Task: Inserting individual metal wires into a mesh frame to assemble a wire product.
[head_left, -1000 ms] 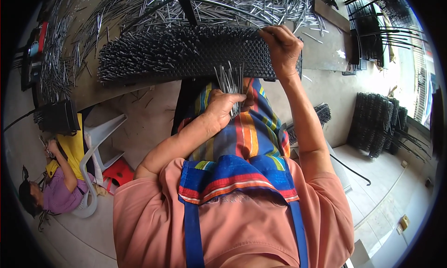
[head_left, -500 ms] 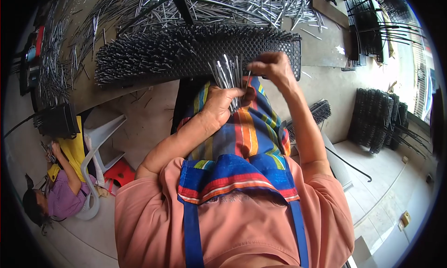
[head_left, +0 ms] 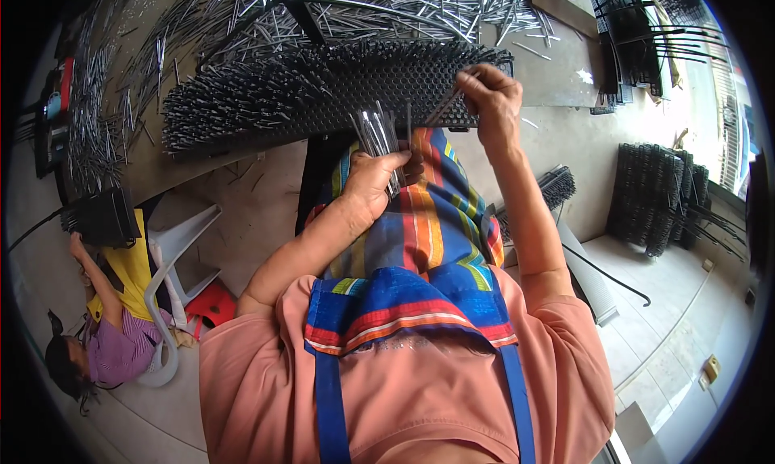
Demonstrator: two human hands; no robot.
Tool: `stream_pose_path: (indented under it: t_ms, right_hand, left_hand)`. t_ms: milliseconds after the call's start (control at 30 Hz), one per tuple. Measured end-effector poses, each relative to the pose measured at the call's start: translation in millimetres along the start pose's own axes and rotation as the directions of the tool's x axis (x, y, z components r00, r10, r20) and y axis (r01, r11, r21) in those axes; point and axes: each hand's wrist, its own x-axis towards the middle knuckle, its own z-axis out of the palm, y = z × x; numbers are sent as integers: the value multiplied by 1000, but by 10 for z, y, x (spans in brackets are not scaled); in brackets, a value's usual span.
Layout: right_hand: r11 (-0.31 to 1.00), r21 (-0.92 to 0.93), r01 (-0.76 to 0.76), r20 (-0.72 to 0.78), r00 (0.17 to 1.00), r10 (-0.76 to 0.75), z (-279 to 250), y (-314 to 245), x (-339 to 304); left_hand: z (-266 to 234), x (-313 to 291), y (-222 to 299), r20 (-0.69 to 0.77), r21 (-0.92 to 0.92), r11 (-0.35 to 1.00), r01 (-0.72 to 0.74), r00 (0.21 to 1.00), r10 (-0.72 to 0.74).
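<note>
My left hand (head_left: 371, 181) is closed round a bundle of thin, shiny grey strips (head_left: 376, 135) that fan upward above my striped apron (head_left: 424, 222). Farther right, my right hand (head_left: 496, 101) pinches one thin strip (head_left: 443, 107), which slants down toward the left. That hand is over the right end of a long black perforated panel (head_left: 395, 85). Dense dark bristle-like pieces (head_left: 242, 93) stand up from the panel's left part and along its far edge. Rows of holes show bare in its middle and right. The lower fingers of my left hand are partly hidden.
Loose grey strips (head_left: 387, 16) lie heaped across the table behind the panel. A dark bar (head_left: 297, 12) rises there. Black bristled panels (head_left: 650, 198) are stacked at right. A co-worker (head_left: 121, 343) sits at left by a pale chair (head_left: 173, 242), near another black panel (head_left: 101, 218).
My right hand has moved up and away from the bundle, carrying one strip over the panel. My left hand has shifted slightly left. The co-worker's hand has moved up to the black panel.
</note>
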Motion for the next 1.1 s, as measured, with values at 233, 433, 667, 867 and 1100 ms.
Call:
stream_pose_path:
  t_ms: [233, 433, 667, 867, 1100]
  right_hand:
    - [757, -200, 622, -173, 738, -652, 70, 100, 387]
    - [769, -277, 575, -64, 788, -612, 83, 60, 327]
    - [742, -381, 551, 16, 807, -591, 95, 212, 342]
    - [673, -531, 515, -4, 792, -610, 139, 132, 366]
    - [570, -657, 493, 67, 792, -607, 131, 111, 425]
  left_hand:
    - [63, 23, 64, 1, -113, 993, 33, 999, -33]
    - [241, 137, 95, 14, -156, 988, 11, 1000, -9]
    - [347, 154, 96, -8, -140, 989, -53, 999, 52]
    - [170, 61, 15, -12, -10, 998, -60, 998, 60]
    - [74, 34, 87, 28, -15, 1000, -4, 1000, 5]
